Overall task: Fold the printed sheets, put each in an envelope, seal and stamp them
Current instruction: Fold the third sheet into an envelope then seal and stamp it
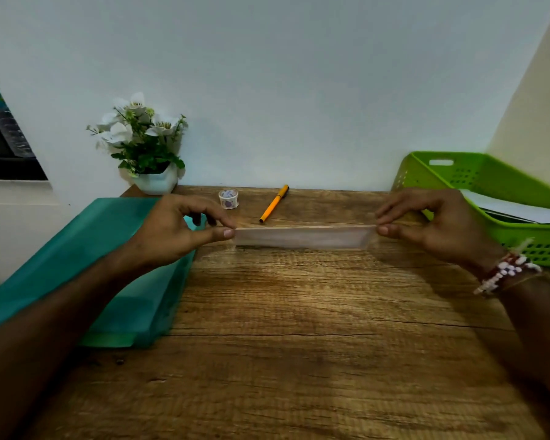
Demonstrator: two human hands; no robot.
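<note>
**Hands pinch the folded paper [302, 237] at both short ends**

Folded paper, a sheet or an envelope (I cannot tell which), hangs as a long pale strip over the bench [299, 344], toward its far edge and about midway between its sides. Whether the lower edge touches the wood is unclear. It looks light, thin and floppy, likely to sag, crease or slip if held at one end, so the short ends are the sensible hold.

Left hand [178, 227] grips one end between thumb and forefinger, and right hand [432, 223] does the same at the other. The remaining fingers are curled and both forearms reach forward.

Behind the paper lie a pen [274, 203] and a sticker roll [228, 198]. A green basket [458, 173] holding white sheets [515, 211] sits at the right edge, and a teal tray [108, 265] at the left.
</note>
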